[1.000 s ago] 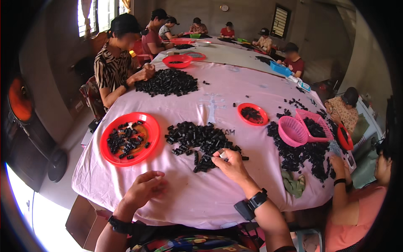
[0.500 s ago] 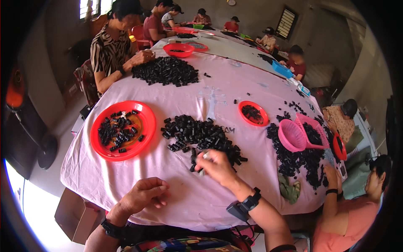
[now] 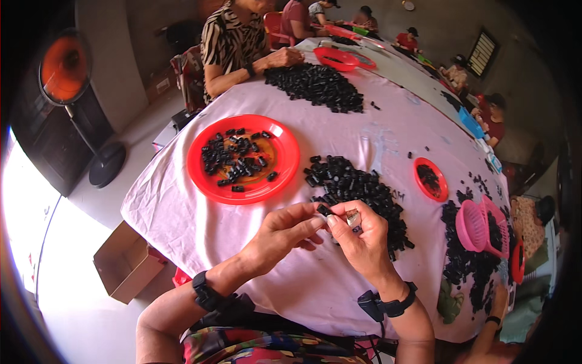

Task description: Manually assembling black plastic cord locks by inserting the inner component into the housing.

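Above the table's near edge, my two hands meet fingertip to fingertip. Between the thumb and forefinger of my left hand (image 3: 280, 235) is a small black cylindrical piece (image 3: 324, 210). My right hand (image 3: 367, 242) is closed, its thumb tip against that piece. A small pale, shiny object (image 3: 353, 219) sits in my right fingers; its kind I cannot make out. Just beyond my hands lies a heap of similar black pieces (image 3: 357, 185), partly hidden by the right hand. To its left, a red plate (image 3: 285, 159) carries several more such pieces.
A pink cloth (image 3: 163, 197) covers the table. Right of the heap are a small red dish (image 3: 444, 193), pink baskets (image 3: 470, 225) and scattered black bits. Co-workers sit along both sides; one has another black heap (image 3: 315, 87). A cardboard box (image 3: 124, 267) and fan (image 3: 63, 70) stand left.
My right hand has come up from the heap to my left hand. A black piece is now held between them. My view has turned left.
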{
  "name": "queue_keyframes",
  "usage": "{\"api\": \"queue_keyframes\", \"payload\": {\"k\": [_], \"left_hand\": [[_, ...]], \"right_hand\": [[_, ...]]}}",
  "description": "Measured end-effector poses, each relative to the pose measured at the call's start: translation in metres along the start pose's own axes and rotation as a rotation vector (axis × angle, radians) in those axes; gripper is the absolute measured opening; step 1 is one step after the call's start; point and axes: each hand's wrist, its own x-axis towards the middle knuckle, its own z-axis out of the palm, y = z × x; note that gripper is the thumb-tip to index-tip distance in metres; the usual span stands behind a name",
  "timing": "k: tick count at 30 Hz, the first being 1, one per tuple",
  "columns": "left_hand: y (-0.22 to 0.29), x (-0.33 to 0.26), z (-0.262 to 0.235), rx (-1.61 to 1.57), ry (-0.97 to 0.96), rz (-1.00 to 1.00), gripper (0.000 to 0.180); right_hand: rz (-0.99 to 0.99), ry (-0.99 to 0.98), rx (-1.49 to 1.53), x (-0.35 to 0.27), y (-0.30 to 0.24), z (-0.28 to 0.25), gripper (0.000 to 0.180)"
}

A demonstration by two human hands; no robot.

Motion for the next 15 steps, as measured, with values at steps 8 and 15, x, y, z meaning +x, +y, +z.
{"api": "queue_keyframes", "payload": {"k": [8,15], "left_hand": [[-0.006,0.028,-0.014,-0.221,-0.037,-0.016,0.029],[-0.012,0.059,-0.007,-0.325,-0.130,-0.099,0.031]], "right_hand": [[-0.061,-0.017,-0.149,0.018,0.006,0.005,0.013],[-0.019,0.034,-0.127,0.020,0.015,-0.020,0.015]]}}
